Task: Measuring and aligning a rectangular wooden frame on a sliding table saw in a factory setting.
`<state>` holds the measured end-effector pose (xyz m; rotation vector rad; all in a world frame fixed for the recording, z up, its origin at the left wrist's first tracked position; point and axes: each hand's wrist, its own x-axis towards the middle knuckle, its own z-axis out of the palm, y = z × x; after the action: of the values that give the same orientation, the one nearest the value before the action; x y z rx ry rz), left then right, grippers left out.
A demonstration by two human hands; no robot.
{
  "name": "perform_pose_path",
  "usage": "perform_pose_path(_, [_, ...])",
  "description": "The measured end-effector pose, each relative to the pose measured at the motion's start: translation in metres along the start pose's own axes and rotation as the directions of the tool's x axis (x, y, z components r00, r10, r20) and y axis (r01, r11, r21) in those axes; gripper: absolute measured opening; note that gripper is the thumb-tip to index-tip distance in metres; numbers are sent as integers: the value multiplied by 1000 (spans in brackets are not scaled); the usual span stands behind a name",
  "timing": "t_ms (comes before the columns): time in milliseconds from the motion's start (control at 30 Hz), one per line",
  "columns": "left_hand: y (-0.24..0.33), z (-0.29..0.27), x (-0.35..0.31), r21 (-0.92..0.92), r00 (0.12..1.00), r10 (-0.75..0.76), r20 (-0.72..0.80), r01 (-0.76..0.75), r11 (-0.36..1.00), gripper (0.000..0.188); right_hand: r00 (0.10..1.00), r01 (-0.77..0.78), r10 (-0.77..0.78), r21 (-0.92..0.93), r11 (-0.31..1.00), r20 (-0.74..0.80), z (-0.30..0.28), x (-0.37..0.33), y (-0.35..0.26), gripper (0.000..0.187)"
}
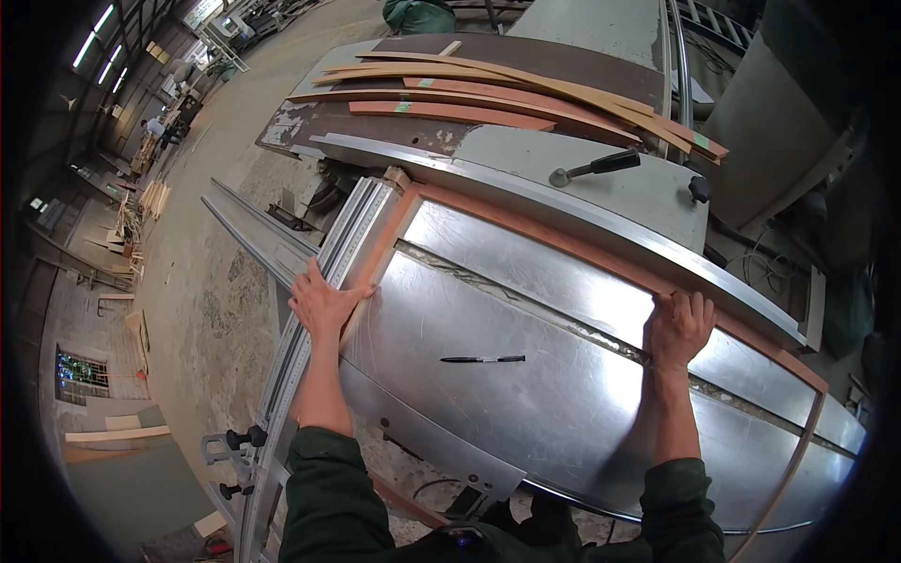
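Observation:
A reddish wooden frame lies on the shiny metal machine table, its far rail running along a metal fence. My left hand rests with spread fingers at the left rail of the frame, the thumb against the wood and the fingers over a silver slide rail. On the far rail, right of the middle, my right hand has its fingers curled over the wood. A black pen lies on the metal between my two arms. A small wood block sits at the frame's far left corner.
Behind the fence, several wooden strips are heaped on a brown board. A black-handled lever and a black knob stand on the pale surface there. Clamp knobs stick out at lower left. Timber scraps lie along the workshop's left side.

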<state>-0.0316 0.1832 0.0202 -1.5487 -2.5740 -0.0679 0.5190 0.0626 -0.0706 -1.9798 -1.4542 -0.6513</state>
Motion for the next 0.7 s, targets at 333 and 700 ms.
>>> perform_pose_path(333, [-5,7,2,16,999,23,-43,-22,1000,137,1000,-3,3,10,1000,-4,0,-1,-2,16])
perform_pose_path(700, [-10,14,2,28,994,57,-94,-55,998,136,1000,5,-5,-15,1000,-6,4,-4,0,15])
